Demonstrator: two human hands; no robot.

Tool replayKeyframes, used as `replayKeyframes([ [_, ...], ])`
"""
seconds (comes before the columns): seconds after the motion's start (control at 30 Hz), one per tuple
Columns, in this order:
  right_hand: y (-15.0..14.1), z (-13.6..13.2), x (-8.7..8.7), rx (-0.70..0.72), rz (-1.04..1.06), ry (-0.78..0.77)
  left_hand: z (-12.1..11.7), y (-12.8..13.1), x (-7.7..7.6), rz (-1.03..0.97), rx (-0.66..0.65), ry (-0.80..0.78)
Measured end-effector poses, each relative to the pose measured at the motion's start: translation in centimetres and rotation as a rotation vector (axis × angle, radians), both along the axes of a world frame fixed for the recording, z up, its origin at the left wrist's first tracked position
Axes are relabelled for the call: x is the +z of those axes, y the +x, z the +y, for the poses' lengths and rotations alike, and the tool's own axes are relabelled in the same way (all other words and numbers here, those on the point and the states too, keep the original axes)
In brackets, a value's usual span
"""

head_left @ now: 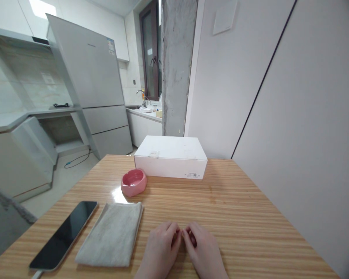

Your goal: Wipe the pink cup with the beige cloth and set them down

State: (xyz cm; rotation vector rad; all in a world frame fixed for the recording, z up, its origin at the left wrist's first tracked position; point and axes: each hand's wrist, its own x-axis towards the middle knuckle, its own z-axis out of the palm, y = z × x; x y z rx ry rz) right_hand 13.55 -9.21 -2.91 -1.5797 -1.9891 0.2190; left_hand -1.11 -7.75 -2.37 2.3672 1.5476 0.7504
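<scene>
My left hand point(159, 250) and my right hand point(204, 250) rest side by side on the striped wooden table point(244, 217), near its front edge. Their curled fingertips meet in the middle, and I can't make out anything between them. Up and to the left of my hands lies a folded grey linen cloth point(110, 236). Beyond it sits a small pink ceramic dish point(133, 182). A closed white cardboard box point(171, 158) stands at the far edge of the table. A black-screened smartphone point(63, 234) lies at the left, next to the cloth.
A white wall point(293, 97) runs along the table's right side. Behind the table stand a rough concrete pillar point(177, 66), a grey refrigerator point(90, 85) and a white counter with a tap point(141, 99). A low grey counter point(26, 120) sits at the left.
</scene>
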Motion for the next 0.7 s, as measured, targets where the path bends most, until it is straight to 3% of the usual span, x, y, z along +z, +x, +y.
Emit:
replayKeyframes([
  [0.7,-0.05,0.07,0.14,-0.004,-0.002,-0.032,-0.03,0.08,0.39,0.021,-0.003,-0.063],
])
